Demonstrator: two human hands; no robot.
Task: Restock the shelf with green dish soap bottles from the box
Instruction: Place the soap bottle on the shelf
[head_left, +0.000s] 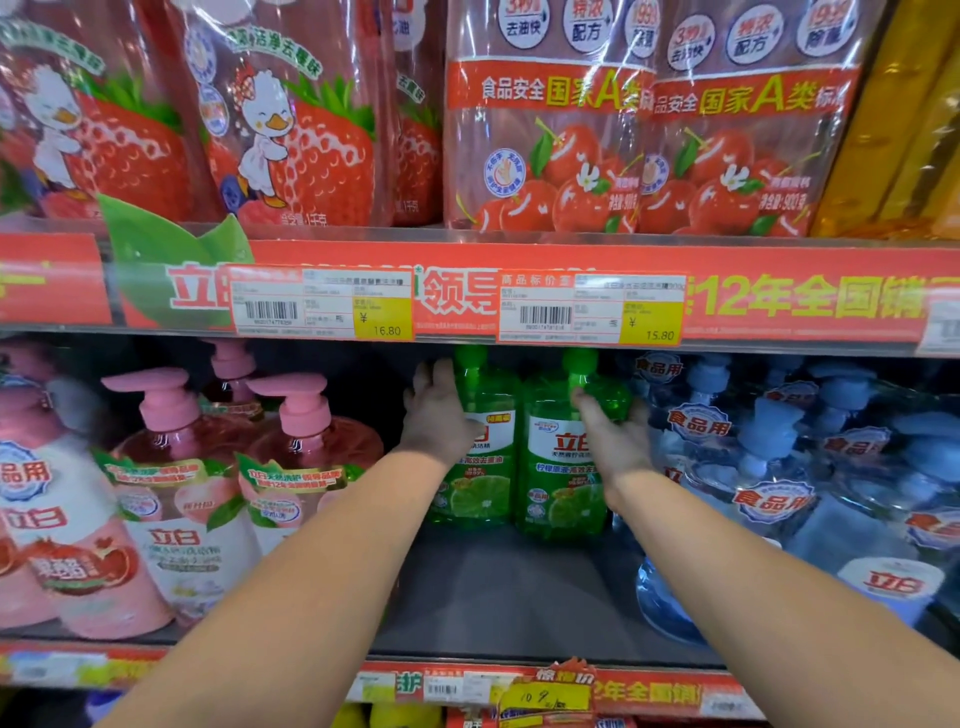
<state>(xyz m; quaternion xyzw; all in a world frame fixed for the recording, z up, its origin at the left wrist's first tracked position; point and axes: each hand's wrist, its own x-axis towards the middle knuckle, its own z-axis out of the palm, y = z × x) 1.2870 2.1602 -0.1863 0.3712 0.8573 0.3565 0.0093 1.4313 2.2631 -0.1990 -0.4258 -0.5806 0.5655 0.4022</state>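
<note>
left hand (439, 410) gripping the left green bottle (480, 441) | right hand (613, 441) clasping the right green bottle (563, 467) | both bottles standing upright, touching — deep on the shelf (498, 587), between pink pump bottles (291, 457) and clear blue bottles (779, 467)

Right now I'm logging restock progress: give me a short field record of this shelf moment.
left hand: on the left green bottle
right hand: on the right green bottle
bottle position: upright, side by side, far back on the shelf
left neighbours: pink pump bottles
right neighbours: clear blue bottles
box: not in view
</note>
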